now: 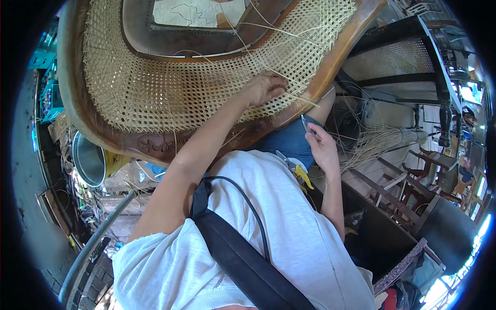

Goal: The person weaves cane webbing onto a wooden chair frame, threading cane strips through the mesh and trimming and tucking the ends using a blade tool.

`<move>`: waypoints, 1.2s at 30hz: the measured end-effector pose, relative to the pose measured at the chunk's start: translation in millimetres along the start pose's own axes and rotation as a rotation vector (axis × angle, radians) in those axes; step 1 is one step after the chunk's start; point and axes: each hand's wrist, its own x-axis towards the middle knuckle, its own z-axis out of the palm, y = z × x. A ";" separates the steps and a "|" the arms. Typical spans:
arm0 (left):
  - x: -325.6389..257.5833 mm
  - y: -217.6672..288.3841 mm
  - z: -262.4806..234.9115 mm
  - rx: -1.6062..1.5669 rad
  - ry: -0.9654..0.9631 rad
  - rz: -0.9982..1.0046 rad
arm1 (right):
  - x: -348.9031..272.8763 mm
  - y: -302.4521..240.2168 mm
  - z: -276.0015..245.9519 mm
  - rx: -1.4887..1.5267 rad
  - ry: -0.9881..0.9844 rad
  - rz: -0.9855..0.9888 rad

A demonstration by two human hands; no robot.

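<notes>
A woven cane panel [155,77] in a curved brown wooden frame [323,72] lies across the upper part of the view. My left hand [266,88] rests over the weave near the frame's right side, its fingers curled. Loose pale cane strands [289,35] cross the panel beside and above it. What those fingers pinch, if anything, is hidden. Lower right, just off the frame's edge, my right hand [323,147] is closed on a thin, pointed metal tool [304,122], its tip toward the frame. A yellow-handled cutting tool [302,176] lies on my lap below.
A bundle of loose cane strands [385,140] spreads out at the right. Behind it stands a dark chair with a cane panel [390,61]. A metal bucket [89,160] is at the left, near a grey pipe [98,240]. Wooden furniture frames [392,191] stand lower right.
</notes>
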 end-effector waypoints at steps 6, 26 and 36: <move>7.4 -9.7 -10.3 0.025 -0.052 0.284 | 11.2 -36.2 -0.4 -0.259 -0.062 0.110; -3.2 -28.4 -28.0 -0.900 -0.157 -0.211 | 91.8 -86.7 50.5 -0.913 -0.078 -0.160; 9.0 -25.8 -19.9 -0.998 -0.120 -0.137 | 97.6 -95.8 55.9 -0.874 -0.110 -0.144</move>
